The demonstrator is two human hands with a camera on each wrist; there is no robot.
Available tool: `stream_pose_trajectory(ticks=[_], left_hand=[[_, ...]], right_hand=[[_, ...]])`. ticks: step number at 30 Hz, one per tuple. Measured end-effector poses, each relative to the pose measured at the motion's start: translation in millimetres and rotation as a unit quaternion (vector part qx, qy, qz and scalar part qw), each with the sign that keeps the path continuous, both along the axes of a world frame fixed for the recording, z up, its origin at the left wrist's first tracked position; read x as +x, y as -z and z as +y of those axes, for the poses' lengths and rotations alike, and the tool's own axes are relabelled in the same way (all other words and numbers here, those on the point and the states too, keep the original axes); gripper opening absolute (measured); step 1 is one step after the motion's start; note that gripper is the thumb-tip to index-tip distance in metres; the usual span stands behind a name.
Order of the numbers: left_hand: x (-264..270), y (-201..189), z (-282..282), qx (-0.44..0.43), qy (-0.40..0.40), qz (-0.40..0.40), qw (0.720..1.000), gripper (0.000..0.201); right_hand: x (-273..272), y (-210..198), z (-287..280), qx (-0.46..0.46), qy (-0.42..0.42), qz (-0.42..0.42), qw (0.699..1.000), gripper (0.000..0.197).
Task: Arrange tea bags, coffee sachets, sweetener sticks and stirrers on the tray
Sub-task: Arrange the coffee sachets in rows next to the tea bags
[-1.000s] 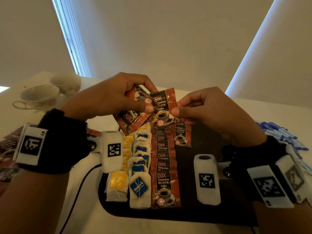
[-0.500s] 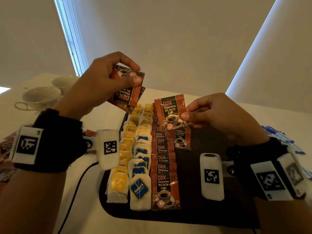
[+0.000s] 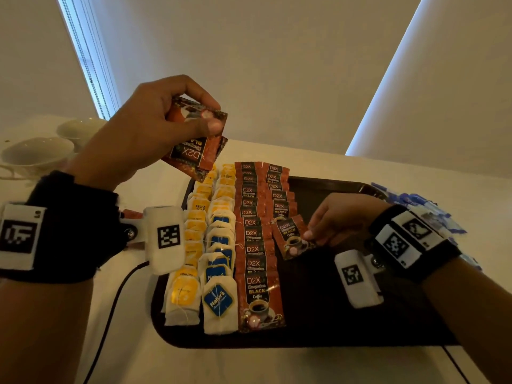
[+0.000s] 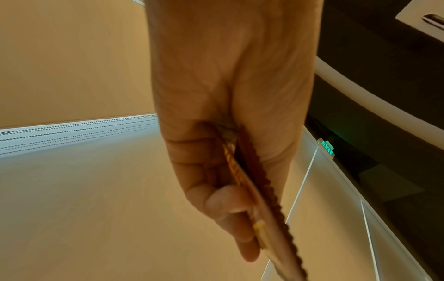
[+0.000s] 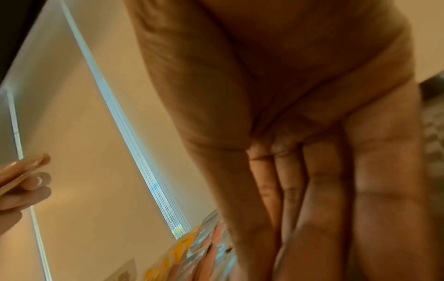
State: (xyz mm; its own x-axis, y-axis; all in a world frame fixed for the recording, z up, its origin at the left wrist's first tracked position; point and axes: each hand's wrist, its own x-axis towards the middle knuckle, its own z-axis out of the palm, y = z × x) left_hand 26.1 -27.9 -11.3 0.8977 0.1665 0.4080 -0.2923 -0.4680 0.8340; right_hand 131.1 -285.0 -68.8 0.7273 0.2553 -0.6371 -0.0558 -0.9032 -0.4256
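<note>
A dark tray (image 3: 332,322) holds two rows of tea bags, yellow-tagged (image 3: 184,293) and blue-tagged (image 3: 219,299), then two columns of orange D2X coffee sachets (image 3: 259,295). My right hand (image 3: 336,221) pinches one coffee sachet (image 3: 291,236) by its right edge, low over the tray at the near end of the shorter second column. My left hand (image 3: 155,126) is raised above the tray's far left corner and grips a small stack of coffee sachets (image 3: 198,137). In the left wrist view the stack (image 4: 261,192) shows edge-on between thumb and fingers.
Two white teacups (image 3: 36,152) stand at the far left of the white table. Blue sweetener sticks (image 3: 415,203) lie in a heap right of the tray. More sachets (image 3: 133,213) peek out behind my left wrist. A black cable (image 3: 110,311) runs along the tray's left side.
My right hand took one sachet from the stack and carried it down to the tray's second coffee column. My left hand lifted away to the upper left with the rest.
</note>
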Motion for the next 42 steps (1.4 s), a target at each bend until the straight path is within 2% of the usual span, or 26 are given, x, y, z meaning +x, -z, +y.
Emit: stream_pose_trajectory(ticks=[7,14,20,27,29,31,33,35,38,42], left_hand=[[-1.3,-1.3,1.8,0.003,0.003,0.012,1.0,0.025],[-0.3,-0.6,0.8,0.017,-0.001,0.024,1.0,0.039],[-2.5,0.3,0.1,0.023,0.004,0.03,0.999,0.038],[-0.9,0.0,0.0,0.028,0.015,0.035,0.999,0.034],[-1.1,0.7,-1.3,0.031,0.02,0.04,0.998,0.033],[0.0,1.8,-3.1,0.036,0.026,0.047,0.998,0.032],[1.2,3.1,-6.3,0.044,0.034,0.053,0.997,0.03],[3.7,5.1,-10.1,0.046,0.053,0.06,0.996,0.027],[5.9,7.9,-17.7,0.043,0.083,0.069,0.993,0.026],[7.5,10.4,-27.2,0.063,0.107,0.063,0.99,0.024]], right_hand=[[1.5,2.1,8.0,0.015,0.02,0.004,1.0,0.005],[4.1,3.5,13.2,0.022,0.019,0.001,1.0,0.006],[6.0,0.0,17.3,0.006,0.007,-0.016,1.0,0.006],[4.4,-1.8,21.0,0.015,0.001,-0.06,0.998,0.01],[1.7,-4.5,18.7,0.011,-0.01,-0.11,0.994,0.015],[-3.7,-9.0,17.9,0.052,-0.029,-0.197,0.979,0.018],[-14.5,-16.6,21.2,0.169,-0.031,-0.256,0.951,0.022],[-29.5,-25.6,29.1,0.27,-0.035,-0.276,0.922,0.025],[-50.1,-33.7,43.9,0.338,-0.051,-0.271,0.9,0.028],[-63.8,-29.6,55.5,0.416,-0.03,-0.19,0.889,0.026]])
